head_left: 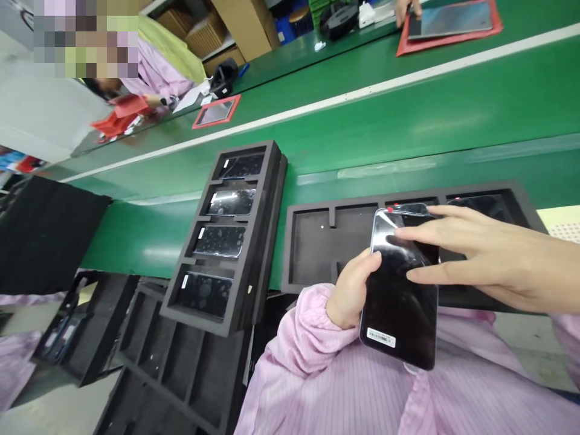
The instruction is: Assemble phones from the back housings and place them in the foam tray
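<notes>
Black and glossy, the phone [401,296] stands tilted in the left hand [351,290], which is closed around its left edge with the thumb on the glass. The right hand [489,260] is open, its fingers stretched and a little spread; two fingertips [414,275] touch the upper half of the screen. A white label sits at the phone's lower end, below both hands. Just behind the hands lies a black foam tray [317,241], some compartments bare. Left of the left hand, a stack of foam trays [267,241] carries four dark screens. Beyond the hands runs a green belt [408,133]; far across it, another person's hand [405,11] rests on a red mat [453,38]
</notes>
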A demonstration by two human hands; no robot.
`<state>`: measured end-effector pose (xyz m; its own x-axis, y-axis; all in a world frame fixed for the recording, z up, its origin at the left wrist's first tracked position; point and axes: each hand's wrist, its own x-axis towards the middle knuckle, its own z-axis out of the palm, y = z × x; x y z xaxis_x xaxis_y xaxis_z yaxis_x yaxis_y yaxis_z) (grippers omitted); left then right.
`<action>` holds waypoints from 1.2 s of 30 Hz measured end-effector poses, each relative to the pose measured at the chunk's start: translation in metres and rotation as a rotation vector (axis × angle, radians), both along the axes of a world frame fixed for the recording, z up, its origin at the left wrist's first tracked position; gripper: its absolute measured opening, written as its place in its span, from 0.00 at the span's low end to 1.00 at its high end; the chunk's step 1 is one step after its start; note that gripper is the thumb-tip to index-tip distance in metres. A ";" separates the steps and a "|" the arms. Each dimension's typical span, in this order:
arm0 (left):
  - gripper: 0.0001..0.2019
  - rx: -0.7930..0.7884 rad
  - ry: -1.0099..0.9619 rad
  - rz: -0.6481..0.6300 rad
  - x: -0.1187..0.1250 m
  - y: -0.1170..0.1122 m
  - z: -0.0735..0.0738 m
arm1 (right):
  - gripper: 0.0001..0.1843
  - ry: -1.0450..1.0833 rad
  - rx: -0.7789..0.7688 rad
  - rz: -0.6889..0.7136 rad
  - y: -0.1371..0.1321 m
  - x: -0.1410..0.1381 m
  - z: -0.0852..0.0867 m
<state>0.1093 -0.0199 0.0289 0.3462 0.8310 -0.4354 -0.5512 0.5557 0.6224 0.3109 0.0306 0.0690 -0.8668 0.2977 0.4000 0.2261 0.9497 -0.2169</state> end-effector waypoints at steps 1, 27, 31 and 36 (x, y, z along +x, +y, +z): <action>0.15 0.016 0.009 -0.020 -0.001 0.000 0.000 | 0.22 -0.005 0.003 -0.019 0.000 -0.001 0.000; 0.19 -0.042 0.087 0.491 -0.057 -0.010 -0.004 | 0.24 -0.006 -1.285 -0.865 -0.003 -0.067 -0.029; 0.21 -0.089 0.223 0.652 -0.090 -0.012 -0.007 | 0.17 -0.027 -1.190 -0.989 0.013 -0.074 -0.043; 0.17 -0.108 0.179 0.425 -0.091 -0.020 -0.002 | 0.16 -0.164 -1.037 -0.983 0.023 -0.090 -0.057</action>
<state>0.0179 -0.0403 0.0268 -0.1032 0.8296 -0.5487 -0.6326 0.3710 0.6798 0.2209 0.0532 0.0124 -0.1565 0.8810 -0.4466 0.7746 -0.1711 -0.6089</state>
